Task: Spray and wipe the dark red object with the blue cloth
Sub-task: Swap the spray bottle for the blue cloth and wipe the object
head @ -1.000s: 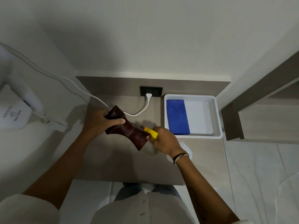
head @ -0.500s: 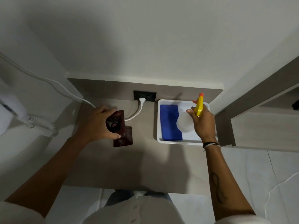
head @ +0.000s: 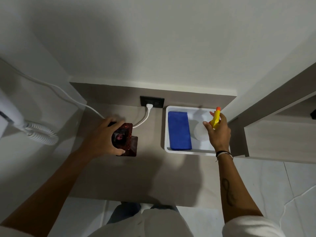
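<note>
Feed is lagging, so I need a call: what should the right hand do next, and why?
Probably set the spray bottle down in the white tray and let go. The right hand holds it over the tray's bare side, the blue cloth lies unused beside it, and the left hand steadies the dark red object.

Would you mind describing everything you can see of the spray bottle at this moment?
The spray bottle has a translucent whitish body, plastic by the look of it, and a yellow trigger head with an orange nozzle tip. It appears upright, inside the white tray at its right side, to the right of the folded blue cloth and apart from it. The right hand is closed around its neck and head, hiding part of the body. Whether its base rests on the tray floor cannot be told. No liquid level is discernible.
</note>
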A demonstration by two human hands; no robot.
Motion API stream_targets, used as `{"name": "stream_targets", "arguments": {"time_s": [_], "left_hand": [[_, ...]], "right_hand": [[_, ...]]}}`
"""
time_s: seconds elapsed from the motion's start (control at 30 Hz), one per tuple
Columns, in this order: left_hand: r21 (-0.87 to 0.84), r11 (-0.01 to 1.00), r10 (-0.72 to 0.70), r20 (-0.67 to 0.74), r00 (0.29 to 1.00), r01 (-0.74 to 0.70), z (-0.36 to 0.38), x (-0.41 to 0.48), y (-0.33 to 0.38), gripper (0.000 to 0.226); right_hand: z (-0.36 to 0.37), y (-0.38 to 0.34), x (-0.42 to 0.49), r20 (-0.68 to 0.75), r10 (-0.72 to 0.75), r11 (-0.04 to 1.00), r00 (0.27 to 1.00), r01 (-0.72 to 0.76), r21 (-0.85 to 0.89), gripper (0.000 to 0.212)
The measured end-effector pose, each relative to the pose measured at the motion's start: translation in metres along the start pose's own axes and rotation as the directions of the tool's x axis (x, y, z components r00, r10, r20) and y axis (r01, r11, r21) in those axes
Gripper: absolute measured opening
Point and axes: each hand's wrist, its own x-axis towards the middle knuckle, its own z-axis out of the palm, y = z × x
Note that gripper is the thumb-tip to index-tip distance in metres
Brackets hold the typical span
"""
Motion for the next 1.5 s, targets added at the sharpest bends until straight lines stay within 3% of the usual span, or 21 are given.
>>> {"name": "stream_targets", "arguments": {"time_s": [0.07,0.13,0.2,0.27,0.37,0.47,0.57,0.7,1.0,1.2,1.27,1.37,1.4,1.47,1.5], "left_hand": [[-0.001,1.000,0.002,-0.011,1.000,-0.002,0.003,-0.001,-0.002,0.120],[0.006,1.000,0.011,-0.024,1.000,-0.010,0.007,0.000,-0.004,0.120],[0.009,1.000,0.018,-0.037,0.999,-0.018,0.010,0.000,-0.006,0.121],[0.024,0.999,0.029,-0.047,0.998,-0.028,0.013,0.001,-0.007,0.120],[0.009,1.000,0.017,-0.044,0.999,-0.017,0.015,0.003,-0.008,0.118],[-0.018,1.000,0.015,-0.031,0.999,-0.016,0.015,0.001,-0.007,0.115],[-0.031,0.999,0.005,-0.020,1.000,-0.006,0.014,-0.002,-0.005,0.114],[-0.071,0.997,-0.001,0.005,1.000,0.002,0.012,-0.004,0.000,0.115],[0.020,0.999,0.043,0.012,0.999,-0.043,0.011,0.006,0.006,0.116],[-0.020,0.999,0.046,-0.016,0.999,-0.046,0.015,0.003,0.004,0.121],[-0.035,0.998,0.043,-0.008,0.999,-0.043,0.016,0.004,0.003,0.123],[-0.056,0.998,0.037,0.004,0.999,-0.037,0.016,0.004,0.000,0.123],[-0.063,0.997,0.033,0.003,0.999,-0.033,0.017,0.004,-0.001,0.122],[-0.090,0.995,0.036,-0.008,0.999,-0.036,0.018,0.004,-0.003,0.119],[-0.112,0.993,0.042,-0.029,0.999,-0.045,0.019,0.005,-0.003,0.116]], "right_hand": [[-0.001,-0.006,-0.013,-0.151,-0.135,0.989,0.979,0.124,-0.080,0.074],[0.009,-0.013,-0.031,-0.278,-0.321,0.946,0.906,0.291,-0.142,0.061],[0.032,-0.019,-0.047,-0.193,-0.450,0.892,0.872,0.428,-0.144,0.051],[0.061,-0.018,-0.053,0.077,-0.495,0.841,0.865,0.500,-0.207,0.052],[0.095,-0.009,-0.039,0.482,-0.324,0.750,0.814,0.531,-0.393,0.066],[0.111,0.003,-0.015,0.623,-0.186,0.658,0.760,0.567,-0.496,0.081],[0.120,0.012,-0.001,0.652,-0.152,0.599,0.743,0.593,-0.537,0.089],[0.127,0.020,-0.002,0.610,-0.167,0.587,0.775,0.575,-0.570,0.089],[0.140,0.019,-0.006,0.575,-0.158,0.561,0.803,0.552,-0.617,0.071],[0.132,0.019,0.001,0.564,-0.202,0.607,0.801,0.554,-0.569,0.072],[0.129,0.020,0.004,0.531,-0.240,0.681,0.812,0.531,-0.504,0.076],[0.121,0.009,0.006,0.494,-0.179,0.864,0.851,0.376,-0.335,0.066],[0.119,0.003,0.006,0.464,-0.131,0.936,0.876,0.264,-0.234,0.057],[0.113,-0.011,0.001,0.360,-0.059,0.989,0.931,0.103,-0.104,0.048],[0.111,-0.015,-0.003,0.311,-0.065,0.993,0.948,0.092,-0.072,0.047]]}}
